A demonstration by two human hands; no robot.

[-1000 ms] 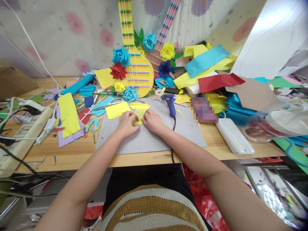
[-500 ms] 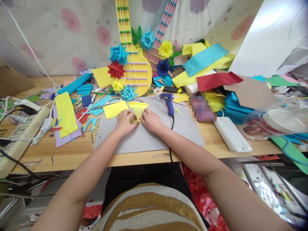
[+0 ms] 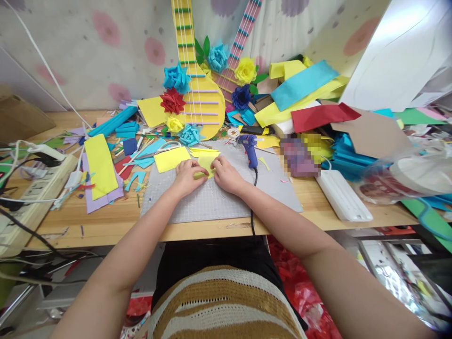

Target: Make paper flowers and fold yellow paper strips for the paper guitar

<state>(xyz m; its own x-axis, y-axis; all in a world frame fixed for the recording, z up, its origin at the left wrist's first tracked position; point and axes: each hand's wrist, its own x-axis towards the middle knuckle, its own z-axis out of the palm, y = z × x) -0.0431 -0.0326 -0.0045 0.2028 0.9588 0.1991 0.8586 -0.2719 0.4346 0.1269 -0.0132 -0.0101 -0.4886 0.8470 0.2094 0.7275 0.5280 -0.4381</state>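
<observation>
A small piece of yellow paper (image 3: 205, 163) lies on the grey cutting mat (image 3: 226, 207), between my two hands. My left hand (image 3: 190, 176) has its curved fingers and thumb closed on the paper's left edge. My right hand (image 3: 226, 174) bends its fingers over the right edge of the same piece and grips it there. A larger yellow sheet (image 3: 172, 159) rests on the mat just left of my left hand. Folded yellow strips (image 3: 204, 153) lie beyond the paper. To the right of my right hand stands a blue glue gun (image 3: 250, 149).
Two paper guitars, one yellow (image 3: 208, 101) and one pink, lean at the back with paper flowers. Scissors (image 3: 162, 149) and scraps are at left, beside a power strip (image 3: 45, 188). Piled coloured paper (image 3: 305, 87) and a white box (image 3: 344, 195) are at right.
My right hand has drawn slightly away from my left, so the gap between the fingertips is wider. The whole view has shifted a little.
</observation>
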